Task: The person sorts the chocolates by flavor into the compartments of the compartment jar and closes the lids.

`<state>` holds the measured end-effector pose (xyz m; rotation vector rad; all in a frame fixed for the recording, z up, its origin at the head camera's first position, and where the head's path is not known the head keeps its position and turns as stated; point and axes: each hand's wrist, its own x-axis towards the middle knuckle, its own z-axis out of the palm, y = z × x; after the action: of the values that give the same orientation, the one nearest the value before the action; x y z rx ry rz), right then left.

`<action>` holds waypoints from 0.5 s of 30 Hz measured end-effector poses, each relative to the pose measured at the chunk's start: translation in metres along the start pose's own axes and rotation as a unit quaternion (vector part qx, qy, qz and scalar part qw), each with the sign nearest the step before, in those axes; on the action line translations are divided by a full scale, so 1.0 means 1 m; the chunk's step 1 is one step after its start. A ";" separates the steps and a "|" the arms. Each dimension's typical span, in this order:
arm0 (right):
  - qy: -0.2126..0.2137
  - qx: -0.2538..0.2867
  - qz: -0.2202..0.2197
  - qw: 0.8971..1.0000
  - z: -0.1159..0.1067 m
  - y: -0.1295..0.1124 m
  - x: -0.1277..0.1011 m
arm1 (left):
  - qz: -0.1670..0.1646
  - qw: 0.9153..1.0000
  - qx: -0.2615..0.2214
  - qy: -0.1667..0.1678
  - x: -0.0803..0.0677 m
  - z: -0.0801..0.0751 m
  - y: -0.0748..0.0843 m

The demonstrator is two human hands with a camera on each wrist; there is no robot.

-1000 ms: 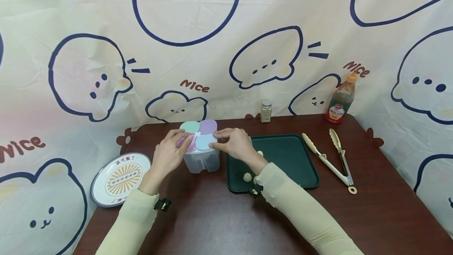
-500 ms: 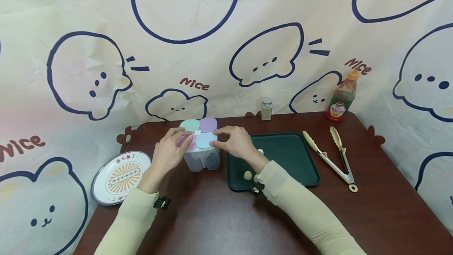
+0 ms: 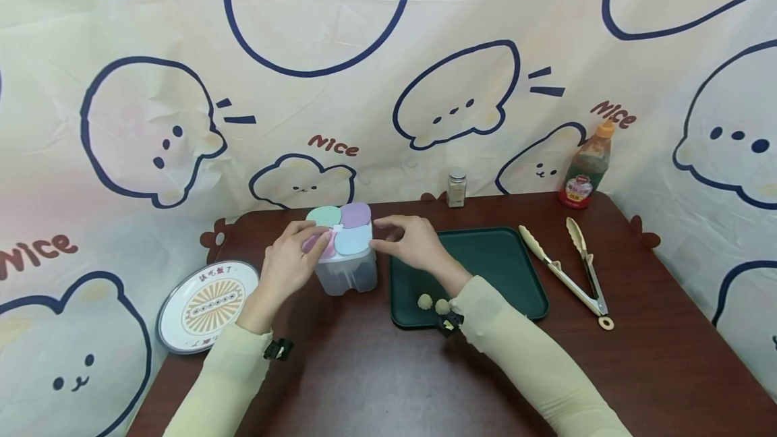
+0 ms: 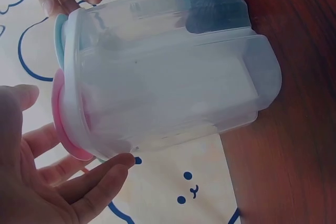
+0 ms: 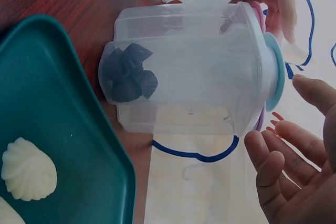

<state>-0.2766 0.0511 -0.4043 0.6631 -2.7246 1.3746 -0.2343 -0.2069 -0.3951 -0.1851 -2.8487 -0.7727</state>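
Note:
A clear plastic container (image 3: 346,274) with a four-part lid (image 3: 340,229) in green, purple, blue and pink stands on the dark brown table (image 3: 364,376). My left hand (image 3: 306,243) rests with straight fingers on the pink part, and in the left wrist view a fingertip (image 4: 119,164) touches the container (image 4: 168,72) just under the pink lid (image 4: 63,124). My right hand (image 3: 388,235) hovers at the blue part's right edge. In the right wrist view its relaxed fingers (image 5: 283,171) stay apart from the container (image 5: 184,72), which holds a dark lump (image 5: 128,72).
A dark green tray (image 3: 498,268) lies right of the container with pale dumplings (image 3: 425,301) at its near left corner. Tongs (image 3: 570,268) lie further right. A sauce bottle (image 3: 585,170) and a small shaker jar (image 3: 456,187) stand at the back. A patterned plate (image 3: 206,305) sits at the left.
My right hand has come off the blue lid part and shifted slightly right. The left hand and the container have stayed where they were.

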 end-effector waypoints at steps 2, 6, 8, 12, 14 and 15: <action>0.001 0.004 -0.004 1.000 -0.002 0.002 0.000 | -0.002 1.000 0.003 0.002 0.000 -0.001 0.001; -0.001 0.003 -0.005 1.000 -0.004 0.007 -0.001 | -0.002 1.000 0.007 0.005 -0.002 -0.002 0.003; -0.001 0.000 -0.005 1.000 -0.004 0.009 -0.001 | -0.002 1.000 0.010 0.005 -0.002 -0.003 0.003; -0.003 -0.003 -0.003 1.000 -0.005 0.009 -0.001 | -0.008 1.000 0.012 0.003 -0.003 -0.004 0.003; -0.003 -0.001 -0.001 1.000 -0.006 0.009 -0.002 | -0.011 1.000 0.011 0.000 -0.004 -0.004 0.003; -0.004 0.001 0.001 1.000 -0.007 0.008 -0.002 | -0.013 1.000 0.010 -0.001 -0.004 -0.004 0.003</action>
<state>-0.2787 0.0613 -0.4066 0.6671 -2.7315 1.3779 -0.2292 -0.2066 -0.3915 -0.1467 -2.8649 -0.7502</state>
